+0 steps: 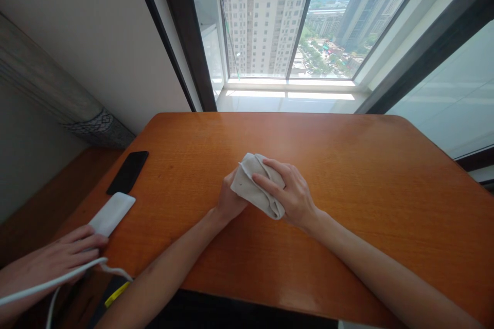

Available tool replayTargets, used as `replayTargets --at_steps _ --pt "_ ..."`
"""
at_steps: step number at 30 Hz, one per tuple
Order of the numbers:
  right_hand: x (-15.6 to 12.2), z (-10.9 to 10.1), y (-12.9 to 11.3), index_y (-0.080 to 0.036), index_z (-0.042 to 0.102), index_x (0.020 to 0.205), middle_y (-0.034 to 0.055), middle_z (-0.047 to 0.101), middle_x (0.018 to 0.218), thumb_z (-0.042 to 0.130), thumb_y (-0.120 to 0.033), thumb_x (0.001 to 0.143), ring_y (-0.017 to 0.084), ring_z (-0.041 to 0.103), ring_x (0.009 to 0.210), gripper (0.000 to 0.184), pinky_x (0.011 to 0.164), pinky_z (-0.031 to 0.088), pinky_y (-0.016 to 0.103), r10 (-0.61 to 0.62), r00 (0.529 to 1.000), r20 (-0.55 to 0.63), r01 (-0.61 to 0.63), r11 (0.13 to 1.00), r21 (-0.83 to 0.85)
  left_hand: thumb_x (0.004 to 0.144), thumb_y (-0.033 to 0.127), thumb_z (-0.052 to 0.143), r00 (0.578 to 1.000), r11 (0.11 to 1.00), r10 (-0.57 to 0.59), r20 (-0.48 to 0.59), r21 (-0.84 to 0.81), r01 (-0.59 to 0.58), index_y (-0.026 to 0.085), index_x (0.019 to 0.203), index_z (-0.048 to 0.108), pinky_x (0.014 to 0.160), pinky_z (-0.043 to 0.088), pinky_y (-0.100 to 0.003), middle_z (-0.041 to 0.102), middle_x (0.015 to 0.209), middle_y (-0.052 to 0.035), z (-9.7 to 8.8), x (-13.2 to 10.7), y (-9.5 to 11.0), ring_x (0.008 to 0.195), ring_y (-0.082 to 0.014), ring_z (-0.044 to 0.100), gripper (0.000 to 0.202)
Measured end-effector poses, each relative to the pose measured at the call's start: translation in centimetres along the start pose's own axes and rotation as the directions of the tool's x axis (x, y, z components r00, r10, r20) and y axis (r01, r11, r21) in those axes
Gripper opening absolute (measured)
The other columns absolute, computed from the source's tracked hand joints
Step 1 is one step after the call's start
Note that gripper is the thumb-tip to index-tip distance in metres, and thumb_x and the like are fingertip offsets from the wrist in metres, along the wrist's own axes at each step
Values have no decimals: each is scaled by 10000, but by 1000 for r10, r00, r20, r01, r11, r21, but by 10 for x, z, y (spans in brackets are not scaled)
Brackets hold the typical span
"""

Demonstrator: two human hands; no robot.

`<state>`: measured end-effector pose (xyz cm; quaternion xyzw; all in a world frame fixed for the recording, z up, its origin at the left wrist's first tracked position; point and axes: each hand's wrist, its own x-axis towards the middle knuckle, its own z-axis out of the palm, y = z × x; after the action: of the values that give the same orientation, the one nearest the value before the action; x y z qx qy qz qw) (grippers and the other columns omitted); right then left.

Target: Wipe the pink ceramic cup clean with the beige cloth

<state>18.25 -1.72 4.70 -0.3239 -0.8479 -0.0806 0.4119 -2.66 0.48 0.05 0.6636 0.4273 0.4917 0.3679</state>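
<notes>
A bundled off-white cloth (251, 185) is held just above the orange wooden table (347, 175), near its middle. My left hand (228, 199) grips the cloth from underneath on its left side, fingers mostly hidden by the fabric. My right hand (289, 193) lies over the cloth from the right, fingers curled round it and pressed on top.
A black phone (127, 171) and a white power bank (111, 213) lie at the table's left edge. Another person's hand (50, 257) rests beside the power bank, over a white cable (54, 281). A large window stands behind the table.
</notes>
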Motion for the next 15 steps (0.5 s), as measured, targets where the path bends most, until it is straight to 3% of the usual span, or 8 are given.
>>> replayTargets --at_steps 3,8,15 --pt "2 -4 -2 -382 541 1594 160 546 1575 675 -350 1043 384 667 1255 568 977 599 583 83 996 -20 -82 995 56 833 254 812 1000 999 27 -6 -39 -27 201 1019 691 777 536 -321 738 972 -33 0 0 9 860 -205 658 228" --pt "4 -4 -7 -394 564 1567 148 515 1594 774 -359 989 400 619 1363 617 1081 563 608 215 976 -40 -207 967 151 765 295 900 998 983 -61 3 -175 61 192 1158 668 780 519 -271 714 988 -15 4 4 21 851 -177 606 468" --pt "8 -7 -4 -392 568 1540 118 479 1620 693 -312 1028 377 553 1459 533 1167 522 609 335 940 70 -339 889 309 716 206 920 991 938 -120 52 -321 130 195 1181 624 806 527 -260 713 1047 -18 10 6 13 901 -169 625 552"
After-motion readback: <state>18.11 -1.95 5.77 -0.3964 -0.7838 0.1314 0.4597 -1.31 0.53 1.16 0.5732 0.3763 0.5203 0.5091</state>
